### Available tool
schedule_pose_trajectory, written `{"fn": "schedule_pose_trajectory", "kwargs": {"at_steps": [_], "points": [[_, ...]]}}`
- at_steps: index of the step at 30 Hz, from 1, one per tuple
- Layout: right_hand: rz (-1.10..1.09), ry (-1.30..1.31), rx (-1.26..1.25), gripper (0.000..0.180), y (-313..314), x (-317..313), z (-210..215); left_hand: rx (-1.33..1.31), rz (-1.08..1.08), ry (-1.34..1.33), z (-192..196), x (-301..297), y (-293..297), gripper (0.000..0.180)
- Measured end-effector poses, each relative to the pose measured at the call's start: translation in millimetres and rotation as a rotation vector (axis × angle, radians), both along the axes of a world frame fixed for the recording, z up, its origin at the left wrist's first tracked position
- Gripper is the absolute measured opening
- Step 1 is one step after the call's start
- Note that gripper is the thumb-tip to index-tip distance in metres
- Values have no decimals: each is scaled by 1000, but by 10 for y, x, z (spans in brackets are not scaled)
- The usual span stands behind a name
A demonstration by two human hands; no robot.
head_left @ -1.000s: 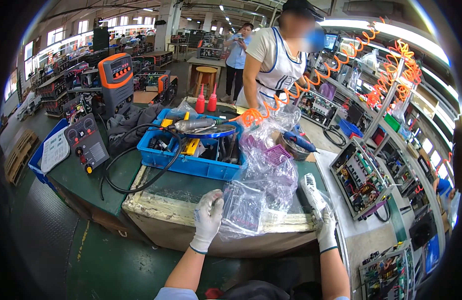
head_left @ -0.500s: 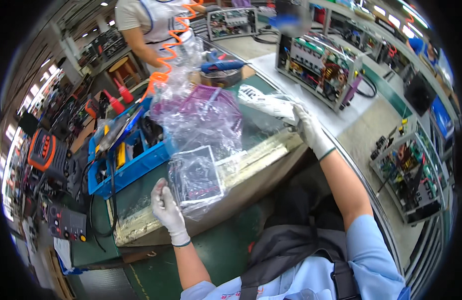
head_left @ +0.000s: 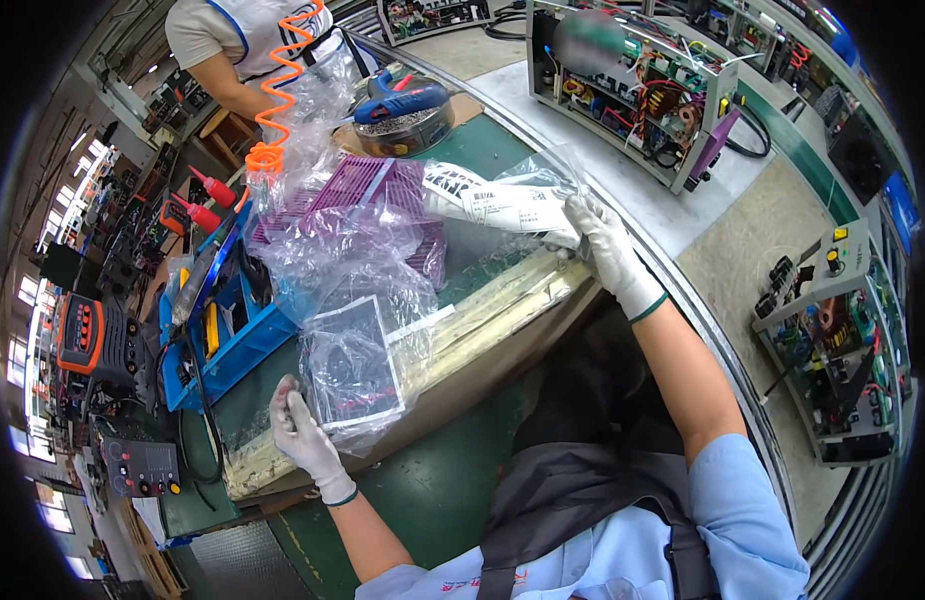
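Observation:
My right hand (head_left: 611, 255), in a white glove, grips the end of a white printed plastic bag (head_left: 513, 208). The bag stretches left from my fingers over the green bench top, with a clear film edge above it. My left hand (head_left: 308, 438), also gloved, is near the bench's front edge with fingers loosely bent and apart; I see nothing in it. Just beside it lies a crumpled clear plastic bag (head_left: 351, 365) with a white-bordered panel. More clear film covers part of the purple plastic grilles (head_left: 368, 190).
A blue divided bin (head_left: 245, 352) with tools stands at left. Behind the grilles are a blue power tool (head_left: 403, 100) and a round tin (head_left: 408, 135). An orange coiled hose (head_left: 273, 110) hangs near a co-worker (head_left: 223, 50). Open electrical units (head_left: 633, 95) stand at right.
My view has shifted, so the bench things sit farther left. The white bag now shows more of its printed side, still in my right hand. My left hand stays beside the clear bag.

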State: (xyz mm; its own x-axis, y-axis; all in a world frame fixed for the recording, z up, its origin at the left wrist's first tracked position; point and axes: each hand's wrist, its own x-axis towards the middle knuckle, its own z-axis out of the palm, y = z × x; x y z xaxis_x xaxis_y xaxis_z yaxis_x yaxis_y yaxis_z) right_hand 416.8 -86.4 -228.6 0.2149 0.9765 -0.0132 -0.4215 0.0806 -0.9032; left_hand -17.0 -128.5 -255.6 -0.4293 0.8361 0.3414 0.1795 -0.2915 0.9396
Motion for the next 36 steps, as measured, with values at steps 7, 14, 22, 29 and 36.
{"fn": "schedule_pose_trajectory", "kwargs": {"at_steps": [7, 14, 22, 29, 36], "points": [[30, -59, 32, 40, 61, 105, -114, 121, 121, 258, 53, -34, -2, 24], [83, -33, 63, 42, 45, 98, -94, 374, -254, 806, 807, 1303, -66, 53], [138, -36, 61, 37, 57, 119, -52, 332, -278, 1283, 650, 2187, 884, 79], [50, -144, 145, 67, 22, 16, 100, 592, -333, 1071, 418, 2098, 1026, 59], [181, -26, 139, 70, 6, 267, -80, 129, -816, 629, 321, 2098, 986, 46]]}}
